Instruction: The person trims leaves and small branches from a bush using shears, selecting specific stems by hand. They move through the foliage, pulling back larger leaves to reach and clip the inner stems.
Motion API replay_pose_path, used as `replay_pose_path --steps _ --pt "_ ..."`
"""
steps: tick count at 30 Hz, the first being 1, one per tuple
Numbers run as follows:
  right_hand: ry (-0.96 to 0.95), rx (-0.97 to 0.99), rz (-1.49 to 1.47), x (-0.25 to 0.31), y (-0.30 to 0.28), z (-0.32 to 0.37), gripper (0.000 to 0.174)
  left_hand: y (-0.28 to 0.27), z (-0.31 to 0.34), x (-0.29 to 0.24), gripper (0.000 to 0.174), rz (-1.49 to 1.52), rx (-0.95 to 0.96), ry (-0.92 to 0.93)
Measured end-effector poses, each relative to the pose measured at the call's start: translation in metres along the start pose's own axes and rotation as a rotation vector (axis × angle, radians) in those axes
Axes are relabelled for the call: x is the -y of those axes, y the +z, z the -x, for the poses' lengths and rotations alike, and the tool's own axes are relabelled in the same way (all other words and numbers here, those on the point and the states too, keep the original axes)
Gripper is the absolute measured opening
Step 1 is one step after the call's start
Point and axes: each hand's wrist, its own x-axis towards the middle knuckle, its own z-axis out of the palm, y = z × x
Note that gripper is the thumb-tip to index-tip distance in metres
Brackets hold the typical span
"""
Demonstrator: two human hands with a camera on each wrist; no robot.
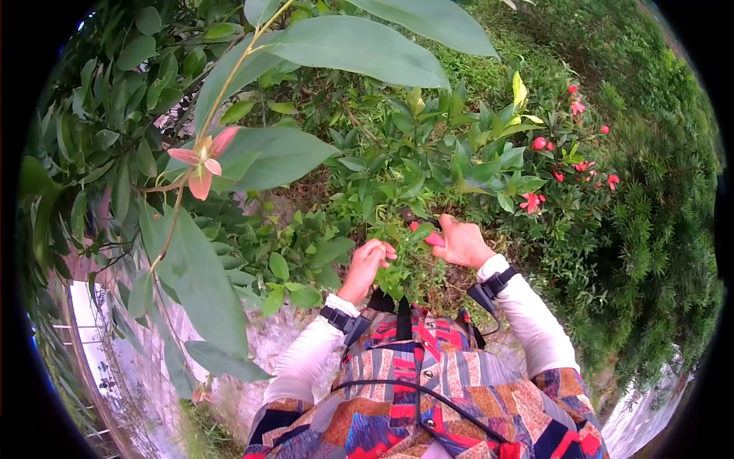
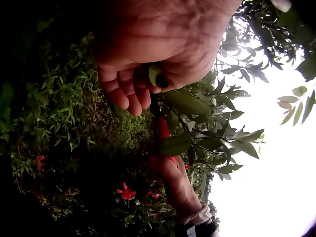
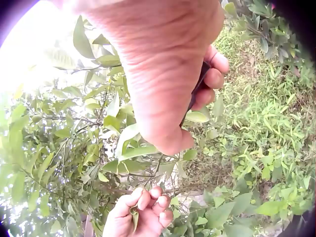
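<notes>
My left hand [image 1: 365, 268], fingers curled, pinches a small green leaf [image 2: 154, 75] between thumb and fingers. The leaf's edge [image 3: 135, 220] also shows inside that hand in the right wrist view. My right hand [image 1: 463, 242] grips red-handled pruning shears [image 1: 435, 239], whose dark blade end points toward the left among the leaves. In the left wrist view the red handle [image 2: 162, 127] shows beyond my left fingers, partly covered by leaves. A leafy shrub [image 1: 413, 172] stands directly in front of both hands, its twigs reaching between them.
A large-leaved branch with a pinkish bud [image 1: 200, 164] hangs close on the left. Red flowers [image 1: 533, 202] grow on a bush at the right, beside a dense green hedge [image 1: 650, 229]. Pale paving [image 1: 267, 344] lies below left. A black cord [image 1: 451, 399] crosses the patterned garment.
</notes>
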Motion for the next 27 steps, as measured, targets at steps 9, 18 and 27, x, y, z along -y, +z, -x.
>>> replay_pose_path --steps 9,18,27 --pt "0.026 0.048 0.048 0.01 -0.007 -0.005 0.06 -0.003 -0.001 0.004 0.019 -0.049 -0.009 -0.026" --pt "-0.032 -0.038 0.081 0.008 -0.011 -0.005 0.057 0.0 -0.001 0.004 0.017 -0.096 -0.02 -0.034" --pt "-0.025 0.014 0.118 0.007 -0.016 0.007 0.059 -0.003 -0.001 0.004 0.017 -0.06 -0.041 -0.03"
